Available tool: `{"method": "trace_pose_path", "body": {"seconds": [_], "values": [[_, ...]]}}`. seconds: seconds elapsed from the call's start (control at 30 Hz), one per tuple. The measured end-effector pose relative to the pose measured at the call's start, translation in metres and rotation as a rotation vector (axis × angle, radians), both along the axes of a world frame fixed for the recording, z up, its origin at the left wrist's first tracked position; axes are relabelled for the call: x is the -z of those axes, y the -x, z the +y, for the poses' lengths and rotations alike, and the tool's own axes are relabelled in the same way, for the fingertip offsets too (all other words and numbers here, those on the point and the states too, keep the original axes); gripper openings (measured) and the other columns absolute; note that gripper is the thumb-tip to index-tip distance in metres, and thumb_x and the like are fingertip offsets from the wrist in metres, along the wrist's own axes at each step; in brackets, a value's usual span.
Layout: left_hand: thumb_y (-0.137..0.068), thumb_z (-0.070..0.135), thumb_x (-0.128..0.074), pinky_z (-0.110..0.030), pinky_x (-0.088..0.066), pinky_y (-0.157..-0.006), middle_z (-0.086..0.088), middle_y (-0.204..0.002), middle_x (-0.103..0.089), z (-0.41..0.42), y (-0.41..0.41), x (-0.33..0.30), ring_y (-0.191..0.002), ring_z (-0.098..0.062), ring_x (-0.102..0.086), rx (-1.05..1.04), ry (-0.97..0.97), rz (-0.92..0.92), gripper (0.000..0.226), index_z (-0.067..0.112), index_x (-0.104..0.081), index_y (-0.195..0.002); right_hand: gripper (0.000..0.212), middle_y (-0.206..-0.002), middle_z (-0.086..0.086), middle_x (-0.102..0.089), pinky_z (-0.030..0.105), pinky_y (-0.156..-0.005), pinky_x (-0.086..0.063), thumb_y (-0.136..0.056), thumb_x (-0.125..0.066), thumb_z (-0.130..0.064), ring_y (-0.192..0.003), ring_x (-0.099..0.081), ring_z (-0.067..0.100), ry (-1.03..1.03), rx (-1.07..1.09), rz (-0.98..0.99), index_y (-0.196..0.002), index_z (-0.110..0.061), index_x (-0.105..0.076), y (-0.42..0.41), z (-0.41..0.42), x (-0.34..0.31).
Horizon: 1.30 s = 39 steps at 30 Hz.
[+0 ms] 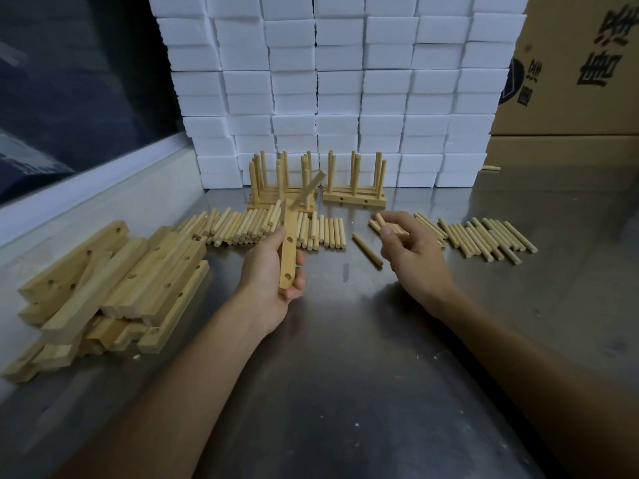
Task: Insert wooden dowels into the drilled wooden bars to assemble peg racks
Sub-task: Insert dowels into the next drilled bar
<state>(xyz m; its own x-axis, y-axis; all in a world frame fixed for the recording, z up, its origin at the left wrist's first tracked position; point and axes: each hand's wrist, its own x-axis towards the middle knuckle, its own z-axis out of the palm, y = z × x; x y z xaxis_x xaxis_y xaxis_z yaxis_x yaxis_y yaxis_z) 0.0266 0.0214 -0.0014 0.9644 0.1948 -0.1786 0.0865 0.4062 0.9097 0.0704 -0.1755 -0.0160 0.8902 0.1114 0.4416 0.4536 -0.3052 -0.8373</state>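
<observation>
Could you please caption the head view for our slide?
Left hand grips a drilled bar carrying one dowel; right hand pinches dowels.

We are seeing pale, matt bare-wood dowels [484, 236] and drilled bars [114, 288] lying on a glossy, scuffed steel table [345, 340], backed by rough white foam blocks [345, 81] and brown cardboard [570, 81].

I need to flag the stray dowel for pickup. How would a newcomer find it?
Start at the right hand over the steel table. Just left of it, one lone dowel lies slanted on bare metal, apart from the two dowel rows either side.
</observation>
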Motion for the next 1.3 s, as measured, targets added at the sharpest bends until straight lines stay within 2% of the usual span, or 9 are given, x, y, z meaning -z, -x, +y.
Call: {"method": "trace_pose_path", "body": {"seconds": [0.07, 0.17, 0.27, 0.43, 0.67, 0.83, 1.07, 1.2, 1.3], "values": [[-0.103, 0.030, -0.041, -0.020, -0.022, -0.029, -0.004, -0.061, -0.052, -0.001, 0.001, 0.000, -0.037, -0.014, -0.039, 0.002, 0.039, -0.006, 0.027, 0.011, -0.056, -0.091, 0.021, -0.092, -0.003, -0.065, 0.014, -0.059, -0.048, -0.103, -0.050, -0.021, -0.072, -0.061, -0.001, -0.006, -0.007, -0.014, -0.117, -0.027, -0.063, 0.002, 0.000, -0.003], [-0.102, 0.024, -0.040, -0.019, -0.022, -0.029, -0.005, -0.060, -0.053, -0.004, 0.001, -0.001, -0.037, -0.014, -0.039, 0.008, 0.079, -0.020, 0.026, 0.009, -0.055, -0.085, 0.020, -0.080, 0.007, -0.068, 0.037, -0.065, -0.052, -0.100, -0.054, -0.021, -0.070, -0.060, 0.021, 0.031, 0.003, -0.070, -0.111, -0.031, -0.068, 0.005, 0.006, -0.009], [-0.101, 0.023, -0.040, -0.020, -0.022, -0.029, -0.005, -0.061, -0.053, -0.007, 0.001, -0.001, -0.040, -0.014, -0.040, 0.027, 0.093, -0.016, 0.026, 0.008, -0.055, -0.086, 0.022, -0.081, 0.006, -0.071, 0.041, -0.067, -0.055, -0.097, -0.059, -0.023, -0.072, -0.063, 0.026, 0.064, -0.015, -0.153, -0.114, -0.027, -0.072, 0.007, 0.016, -0.018], [-0.104, 0.026, -0.037, -0.019, -0.022, -0.029, -0.004, -0.063, -0.052, -0.011, 0.001, 0.000, -0.041, -0.013, -0.040, 0.072, 0.088, -0.038, 0.028, 0.008, -0.057, -0.095, 0.012, -0.073, -0.004, -0.071, 0.028, -0.054, -0.050, -0.091, -0.071, -0.021, -0.058, -0.059, 0.006, 0.179, -0.119, -0.179, -0.100, -0.018, -0.078, 0.009, 0.027, -0.023], [-0.106, 0.024, -0.035, -0.017, -0.023, -0.029, -0.005, -0.064, -0.050, -0.014, 0.002, 0.001, -0.041, -0.013, -0.040, 0.117, 0.058, -0.106, 0.028, 0.008, -0.053, -0.092, 0.012, -0.073, -0.006, -0.071, 0.031, -0.054, -0.049, -0.090, -0.071, -0.026, -0.057, -0.058, 0.015, 0.314, -0.160, -0.213, -0.096, -0.021, -0.079, 0.014, 0.034, -0.023], [-0.107, 0.022, -0.034, -0.015, -0.020, -0.031, -0.002, -0.064, -0.048, -0.014, 0.002, 0.001, -0.040, -0.012, -0.037, 0.152, -0.044, -0.140, 0.028, 0.010, -0.057, -0.096, 0.015, -0.070, -0.011, -0.069, 0.016, -0.052, -0.046, -0.092, -0.069, -0.030, -0.055, -0.058, 0.005, 0.428, -0.079, -0.247, -0.099, -0.021, -0.079, 0.013, 0.033, -0.030], [-0.107, 0.021, -0.035, -0.016, -0.016, -0.033, -0.003, -0.062, -0.047, -0.017, 0.002, 0.005, -0.040, -0.012, -0.034, 0.157, -0.108, -0.147, 0.029, 0.010, -0.058, -0.094, 0.020, -0.077, -0.004, -0.073, 0.036, -0.062, -0.054, -0.096, -0.062, -0.031, -0.064, -0.062, 0.014, 0.689, -0.047, -0.319, -0.095, -0.022, -0.080, 0.021, 0.034, -0.046], [-0.107, 0.020, -0.035, -0.015, -0.017, -0.033, -0.004, -0.063, -0.047, -0.020, 0.001, 0.010, -0.039, -0.012, -0.033, 0.133, -0.144, -0.148, 0.029, 0.010, -0.059, -0.092, 0.031, -0.064, -0.004, -0.058, 0.026, -0.050, -0.030, -0.098, -0.052, -0.031, -0.058, -0.050, 0.018, 0.942, 0.051, -0.441, -0.071, -0.021, -0.064, 0.027, 0.037, -0.049], [-0.107, 0.020, -0.036, -0.015, -0.017, -0.033, -0.004, -0.062, -0.047, -0.021, 0.000, 0.012, -0.038, -0.012, -0.032, 0.120, -0.162, -0.151, 0.030, 0.010, -0.058, -0.091, 0.029, -0.066, -0.006, -0.050, 0.029, -0.056, -0.033, -0.097, -0.046, -0.031, -0.063, -0.052, 0.022, 1.005, 0.123, -0.448, -0.069, -0.025, -0.049, 0.029, 0.040, -0.043]]}}
